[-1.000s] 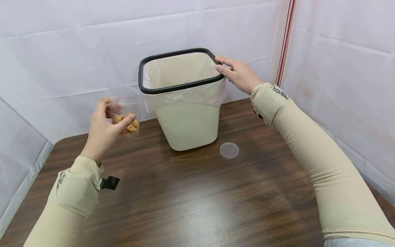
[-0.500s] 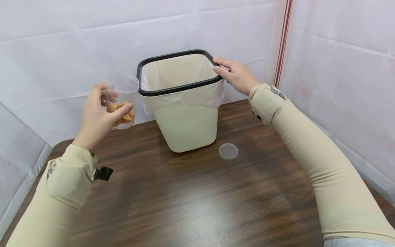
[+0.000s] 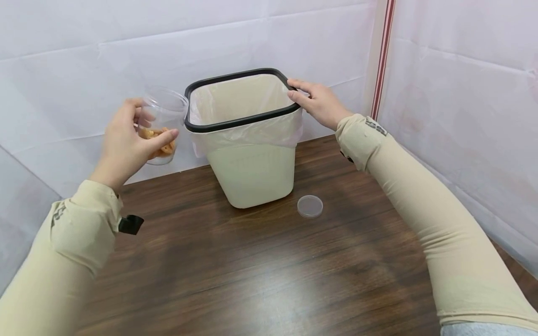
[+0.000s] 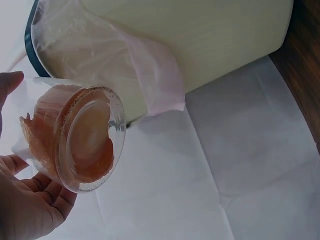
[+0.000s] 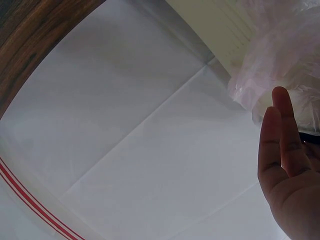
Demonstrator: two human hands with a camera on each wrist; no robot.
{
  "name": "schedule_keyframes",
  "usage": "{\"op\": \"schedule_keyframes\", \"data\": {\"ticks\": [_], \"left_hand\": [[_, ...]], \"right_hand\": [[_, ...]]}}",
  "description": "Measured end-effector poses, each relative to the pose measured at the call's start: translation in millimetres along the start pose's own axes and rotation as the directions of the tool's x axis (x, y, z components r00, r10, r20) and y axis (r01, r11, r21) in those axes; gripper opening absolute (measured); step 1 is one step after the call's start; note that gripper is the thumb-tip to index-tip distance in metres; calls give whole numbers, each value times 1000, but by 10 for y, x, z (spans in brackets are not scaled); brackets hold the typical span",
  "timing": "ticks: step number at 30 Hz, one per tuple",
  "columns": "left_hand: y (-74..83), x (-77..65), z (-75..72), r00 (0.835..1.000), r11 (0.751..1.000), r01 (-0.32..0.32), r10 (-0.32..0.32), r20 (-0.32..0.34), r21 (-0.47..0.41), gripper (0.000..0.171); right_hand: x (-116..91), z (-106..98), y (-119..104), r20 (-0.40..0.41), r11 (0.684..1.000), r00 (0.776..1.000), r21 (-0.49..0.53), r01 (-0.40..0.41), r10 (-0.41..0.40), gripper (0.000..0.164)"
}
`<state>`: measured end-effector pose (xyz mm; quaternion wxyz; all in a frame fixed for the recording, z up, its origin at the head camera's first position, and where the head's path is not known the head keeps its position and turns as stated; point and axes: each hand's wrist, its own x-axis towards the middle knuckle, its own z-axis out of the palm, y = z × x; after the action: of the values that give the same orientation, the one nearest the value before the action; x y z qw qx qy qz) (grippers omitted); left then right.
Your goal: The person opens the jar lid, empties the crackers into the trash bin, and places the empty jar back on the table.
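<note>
My left hand [image 3: 126, 140] grips a clear plastic cup [image 3: 163, 109] beside the left side of a pale green trash bin [image 3: 256, 172]. Orange snack pieces [image 3: 166, 144] lie in the lower part of the cup. The cup leans slightly toward the bin, its mouth close to the black rim [image 3: 241, 122]. In the left wrist view the cup's round base [image 4: 92, 140] faces the camera. My right hand [image 3: 321, 102] holds the bin's rim at its right corner. Two of its fingers [image 5: 272, 137] extend along the outside, near the liner [image 5: 290, 55].
A round clear lid [image 3: 310, 206] lies on the brown wooden table [image 3: 235, 270], right of the bin's foot. White sheeting [image 3: 84, 84] stands close behind and on both sides. A thin plastic bag lines the bin and hangs over its rim.
My left hand has raised the cup and shifted it a little left, up to the height of the bin's rim. The right hand stays on the rim.
</note>
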<state>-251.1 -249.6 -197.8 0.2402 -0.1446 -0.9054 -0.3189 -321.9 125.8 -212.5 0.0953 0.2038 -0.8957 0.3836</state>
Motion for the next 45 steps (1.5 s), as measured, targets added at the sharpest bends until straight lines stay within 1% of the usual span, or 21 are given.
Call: {"op": "schedule_keyframes", "data": {"ticks": [5, 10, 14, 20, 28, 36, 43, 45], "left_hand": [[24, 100, -40, 999, 999, -14, 12, 37, 36, 65], [87, 184, -76, 996, 993, -58, 51, 76, 99, 67], [139, 220, -106, 991, 987, -85, 71, 109, 136, 69], [168, 271, -150, 984, 978, -104, 75, 159, 182, 71], [246, 353, -212, 972, 948, -134, 69, 226, 288, 71], [327, 396, -230, 964, 907, -196, 109, 242, 372, 70], [348, 395, -240, 961, 894, -216, 123, 247, 392, 71], [361, 397, -243, 959, 885, -226, 128, 254, 408, 71]], "right_hand": [[-3, -1, 1, -1, 1000, 1000, 7, -4, 4, 57], [-10, -11, 5, 2, 1000, 1000, 17, -12, 12, 57], [-14, -12, 11, 3, 1000, 1000, 24, -12, 12, 57], [-10, 0, 7, -4, 1000, 1000, 14, -12, 12, 57], [0, 8, 4, -8, 1000, 1000, 12, -7, 7, 57], [4, 9, 5, -12, 1000, 1000, 11, -8, 8, 57], [9, 16, -1, -11, 1000, 1000, 17, -10, 11, 55], [13, 18, 0, -12, 1000, 1000, 23, -10, 10, 54]]}}
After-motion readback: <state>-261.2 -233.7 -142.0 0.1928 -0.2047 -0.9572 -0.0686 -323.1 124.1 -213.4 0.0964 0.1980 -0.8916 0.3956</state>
